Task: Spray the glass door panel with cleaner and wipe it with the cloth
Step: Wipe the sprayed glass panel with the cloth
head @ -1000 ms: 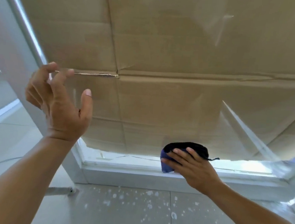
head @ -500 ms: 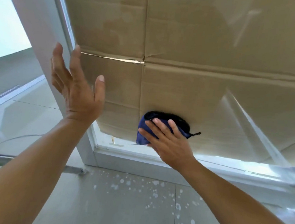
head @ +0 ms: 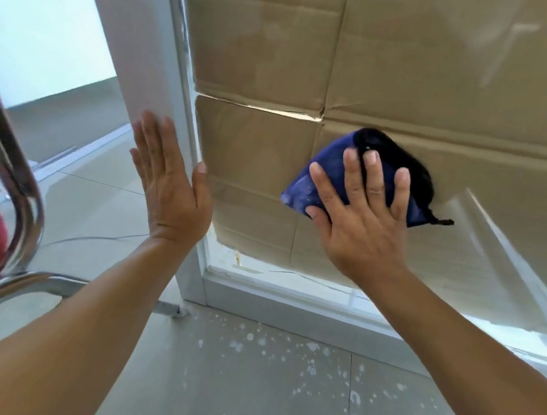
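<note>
The right hand (head: 362,221) presses a blue cloth (head: 330,169) flat against the glass (head: 458,254), fingers (head: 371,172) spread and straight over it. The left hand (head: 169,186) rests open on the white door frame (head: 152,66), fingers together. Cardboard (head: 408,54) shows behind the glass.

Both my arms are stretched out, left hand (head: 169,182) flat and open, right hand (head: 363,214) spread wide, fingers straight.

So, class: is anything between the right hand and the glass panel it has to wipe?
Only the cloth itself. The right hand presses it flat against the glass door panel; the cardboard seems to sit behind the glass. The left hand rests on the door frame, clear of it.
</note>
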A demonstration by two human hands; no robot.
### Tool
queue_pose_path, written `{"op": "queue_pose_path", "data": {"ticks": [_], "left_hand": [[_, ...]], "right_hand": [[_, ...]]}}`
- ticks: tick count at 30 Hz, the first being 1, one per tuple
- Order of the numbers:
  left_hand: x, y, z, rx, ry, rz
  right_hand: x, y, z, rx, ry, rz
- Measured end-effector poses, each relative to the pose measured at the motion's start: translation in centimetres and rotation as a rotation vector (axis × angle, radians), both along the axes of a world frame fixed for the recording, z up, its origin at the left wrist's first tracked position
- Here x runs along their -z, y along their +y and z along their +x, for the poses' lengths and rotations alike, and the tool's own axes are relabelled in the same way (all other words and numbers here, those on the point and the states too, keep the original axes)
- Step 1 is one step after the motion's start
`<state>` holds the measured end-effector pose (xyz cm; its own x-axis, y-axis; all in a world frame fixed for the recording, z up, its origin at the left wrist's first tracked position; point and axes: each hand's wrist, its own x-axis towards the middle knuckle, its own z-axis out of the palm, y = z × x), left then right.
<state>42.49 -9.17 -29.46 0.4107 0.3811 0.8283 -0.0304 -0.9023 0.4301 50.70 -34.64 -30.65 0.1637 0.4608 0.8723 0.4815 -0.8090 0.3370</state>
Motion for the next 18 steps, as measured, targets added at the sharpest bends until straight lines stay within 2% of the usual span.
{"op": "queue_pose_path", "data": {"ticks": [4,8,13,18], "left_hand": [[0.7,0.8,-0.2,-0.01,0.03,-0.015],[1.1,1.5,-0.7,0.017,0.06,-0.036],[1.0,2.0,-1.1,0.108,0.04,-0.029],[1.5,2.6,-1.7,0.164,0.04,-0.133]], "right_hand": [[0.1,4.9,-1.0,-0.041,0.005,-0.059],[5.4,6.3,-1.5,-0.085,0.023,-0.303],[12.1,2.1,-1.3,-0.025,0.046,-0.664],[14.2,-1.7,-1.6,-0.02,0.115,-0.7]]}}
